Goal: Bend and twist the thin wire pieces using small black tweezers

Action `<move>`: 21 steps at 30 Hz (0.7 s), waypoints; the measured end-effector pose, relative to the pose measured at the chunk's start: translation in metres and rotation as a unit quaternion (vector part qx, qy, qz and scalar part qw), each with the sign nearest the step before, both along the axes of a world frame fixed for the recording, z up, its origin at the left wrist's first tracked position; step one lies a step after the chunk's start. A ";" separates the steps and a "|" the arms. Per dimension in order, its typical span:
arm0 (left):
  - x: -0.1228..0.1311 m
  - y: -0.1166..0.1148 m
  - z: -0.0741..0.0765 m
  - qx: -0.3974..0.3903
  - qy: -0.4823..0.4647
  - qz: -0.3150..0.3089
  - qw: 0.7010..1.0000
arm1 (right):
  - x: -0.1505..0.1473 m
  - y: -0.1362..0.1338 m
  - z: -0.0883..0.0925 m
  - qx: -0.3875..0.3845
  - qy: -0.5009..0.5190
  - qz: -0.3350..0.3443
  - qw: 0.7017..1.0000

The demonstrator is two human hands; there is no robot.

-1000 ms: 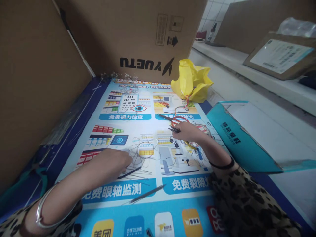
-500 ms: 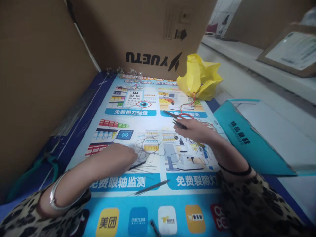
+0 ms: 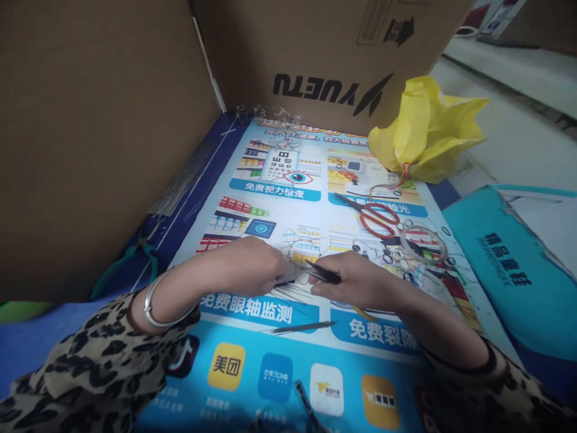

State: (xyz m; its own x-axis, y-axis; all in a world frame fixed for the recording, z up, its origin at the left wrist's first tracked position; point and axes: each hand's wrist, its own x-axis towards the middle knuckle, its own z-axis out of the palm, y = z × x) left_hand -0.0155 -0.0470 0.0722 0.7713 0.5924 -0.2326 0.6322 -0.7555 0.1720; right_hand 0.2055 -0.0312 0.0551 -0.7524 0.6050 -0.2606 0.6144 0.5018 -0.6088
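My right hand (image 3: 349, 279) is wrapped around a pair of needle-nose pliers (image 3: 324, 273). Their dark pointed jaws face left, and a bit of yellow handle (image 3: 363, 314) shows under the palm. Close to the jaw tips, my left hand (image 3: 265, 264) is closed, its fingertips pinched over a tangle of thin wire (image 3: 300, 240); what exactly it pinches is too fine to make out. Below both hands lies a bundle of thin dark rods or wires (image 3: 304, 328). Red-handled scissors (image 3: 378, 219) rest on the printed sheet just beyond my right hand.
A printed poster sheet (image 3: 293, 355) covers the blue surface. Cardboard walls (image 3: 333, 54) rise at the left and back. A yellow bag (image 3: 421, 132), a coil of wire (image 3: 424, 243) and a teal box (image 3: 496, 270) are on the right; teal-handled pliers (image 3: 130, 258) lie left.
My right hand has come down from beside the scissors with the pliers, toward my left hand. The scissors and wire coil now show fully. The whole view has shifted rightward.
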 end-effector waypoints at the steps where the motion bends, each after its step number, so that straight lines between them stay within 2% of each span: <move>1: 0.001 0.000 0.000 0.001 0.001 0.005 1.000 | -0.001 -0.001 -0.002 -0.009 0.001 0.004 1.000; 9: -0.001 0.001 -0.003 0.009 0.012 0.013 1.000 | -0.004 -0.003 -0.007 0.004 -0.038 0.012 0.999; 15: -0.013 0.006 0.000 0.037 0.074 0.032 0.996 | -0.009 -0.010 -0.006 0.066 -0.096 0.014 0.993; 18: -0.013 0.006 0.002 0.062 0.069 0.051 0.994 | -0.009 -0.010 -0.006 0.091 -0.107 -0.003 0.990; 21: -0.008 0.006 -0.002 0.104 0.038 0.050 0.993 | -0.008 -0.006 -0.005 0.108 -0.119 -0.038 0.986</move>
State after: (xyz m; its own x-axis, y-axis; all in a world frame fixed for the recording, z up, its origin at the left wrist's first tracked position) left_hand -0.0239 -0.0409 0.0698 0.6917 0.7058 -0.1530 0.7104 -0.7031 -0.0319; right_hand 0.1974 -0.0373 0.0505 -0.6349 0.7185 -0.2841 0.7687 0.5501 -0.3264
